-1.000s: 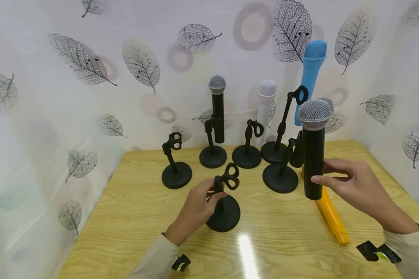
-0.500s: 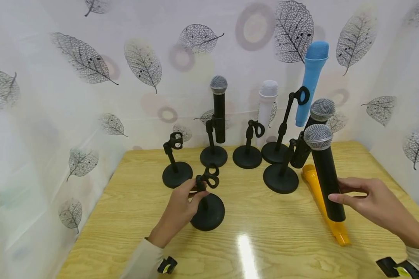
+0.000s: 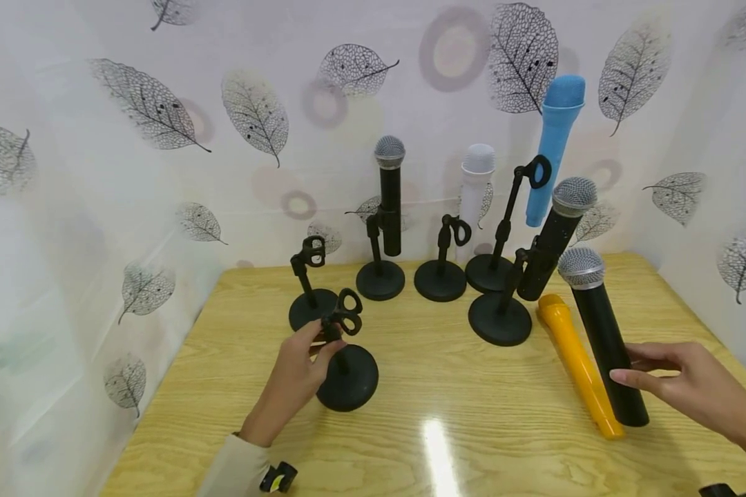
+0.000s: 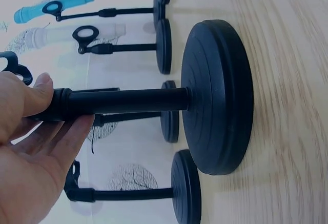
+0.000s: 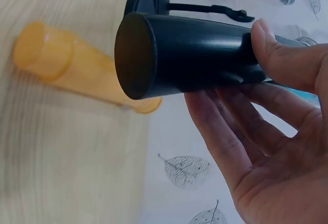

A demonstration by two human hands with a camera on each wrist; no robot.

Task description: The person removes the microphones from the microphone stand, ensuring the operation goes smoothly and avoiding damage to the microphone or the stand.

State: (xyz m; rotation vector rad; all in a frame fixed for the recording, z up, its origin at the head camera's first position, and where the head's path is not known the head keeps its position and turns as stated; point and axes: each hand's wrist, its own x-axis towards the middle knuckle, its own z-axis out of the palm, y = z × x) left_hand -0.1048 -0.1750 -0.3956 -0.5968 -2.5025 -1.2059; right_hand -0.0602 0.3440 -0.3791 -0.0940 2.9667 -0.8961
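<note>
The right hand (image 3: 684, 379) pinches the lower body of a black microphone (image 3: 606, 338), tilted mesh head up beside the yellow microphone (image 3: 575, 359); it looks stiff, smooth and perhaps slippery, likely steadier gripped nearer mid-body. Well apart from it, the left hand (image 3: 295, 369) grips the upper post of a black stand (image 3: 351, 379), whose weight probably sits in its disc; the post seems a sounder hold than the thin clip. Bare desk (image 3: 447, 379) lies between the hands; other stands crowd the far edge.
</note>
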